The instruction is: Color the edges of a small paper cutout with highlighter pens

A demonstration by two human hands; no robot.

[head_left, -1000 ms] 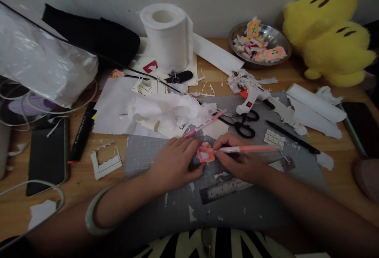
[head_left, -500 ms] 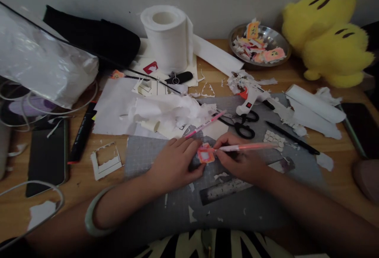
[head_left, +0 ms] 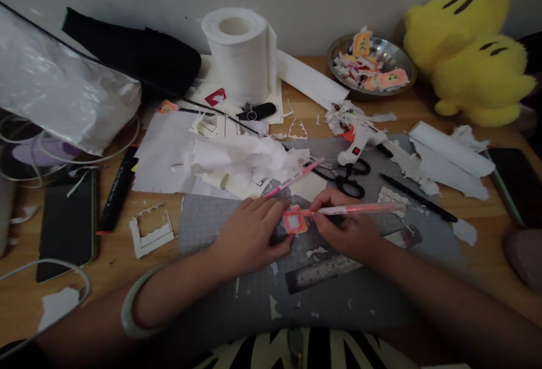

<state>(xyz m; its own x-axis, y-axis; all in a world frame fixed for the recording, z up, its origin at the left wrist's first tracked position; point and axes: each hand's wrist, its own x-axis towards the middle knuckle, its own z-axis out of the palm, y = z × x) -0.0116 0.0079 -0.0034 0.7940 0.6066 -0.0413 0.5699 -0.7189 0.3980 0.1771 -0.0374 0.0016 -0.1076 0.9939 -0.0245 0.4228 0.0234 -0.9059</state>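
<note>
Pen (head_left: 355,209) tip too small to resolve against orange paper piece (head_left: 295,221), near edge of that piece covered by left hand (head_left: 249,234) fingers. Ruler (head_left: 322,270) partly under right hand (head_left: 349,232), markings too blurred to read. Phone (head_left: 514,182) cut off by right frame edge, plastic bag (head_left: 59,86) clipped at left edge, scraps in metal bowl (head_left: 372,66) too small to identify.

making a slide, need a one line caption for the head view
Left hand steadies a small orange cutout on a grey mat while the right hand colours it with a pink pen.
</note>
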